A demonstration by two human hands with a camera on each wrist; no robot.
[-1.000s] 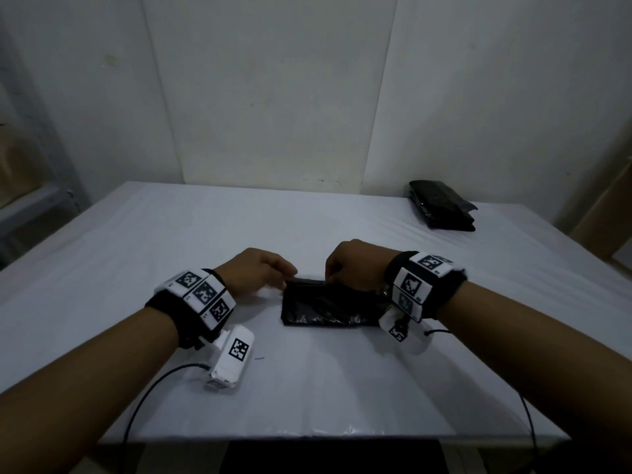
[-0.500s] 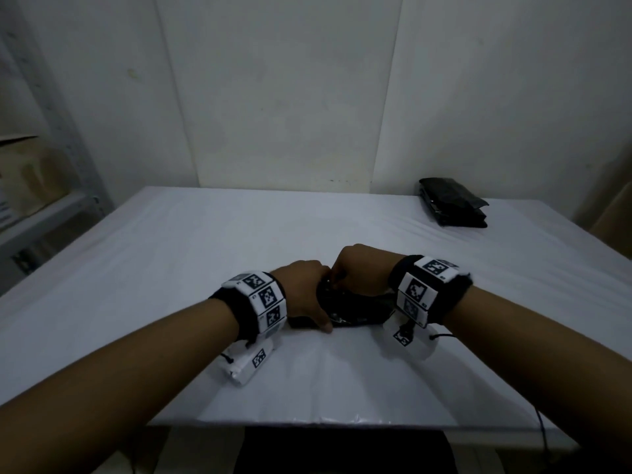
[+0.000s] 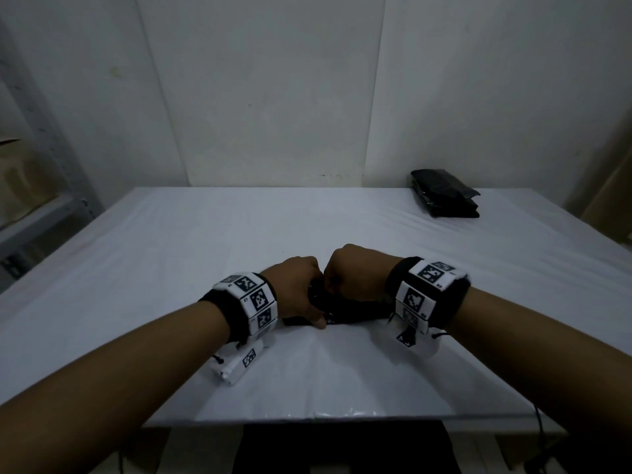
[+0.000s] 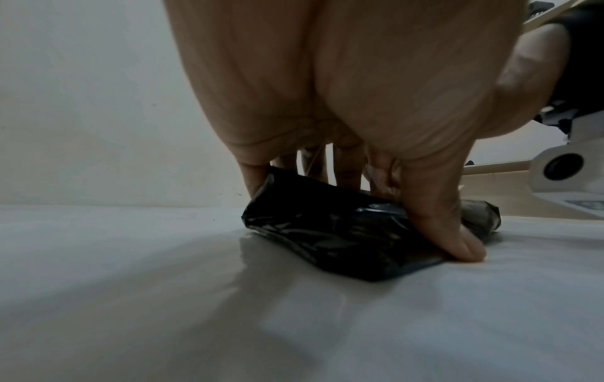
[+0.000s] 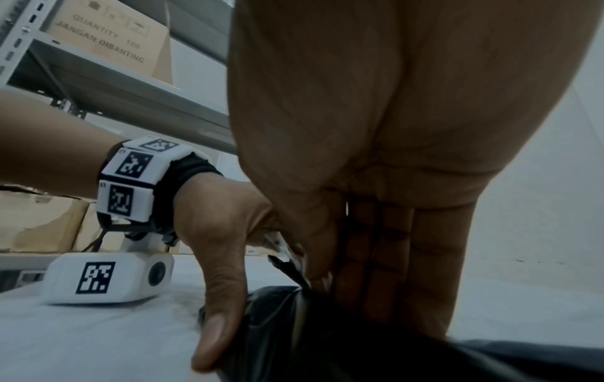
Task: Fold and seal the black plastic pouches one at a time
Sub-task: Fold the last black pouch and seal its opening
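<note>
Left hand (image 3: 294, 289), near the worktop's (image 3: 171, 268) front edge, middle: thumb pressed down on the near face of the black pouch (image 3: 355, 307), fingers curled behind it, gripping. Right hand (image 3: 355, 273) touching the left, fingers bent down over the pouch's top; it seems to pinch the flap, though the grip itself is hidden from the head view. Far right corner: stack of black pouches (image 3: 444, 195), well apart.

Progress, as a judgement: this pouch is mid-fold, seal not confirmed. Whether the stack is finished or waiting, cannot tell.

Left wrist view shows the pouch (image 4: 343, 232) bunched and tilted, one end raised off the worktop, unseen from above. Right wrist view shows a pale strip (image 5: 281, 244) at the fingertips, possibly adhesive liner, and shelving (image 5: 114, 85) with a cardboard box (image 5: 111, 36) behind.
</note>
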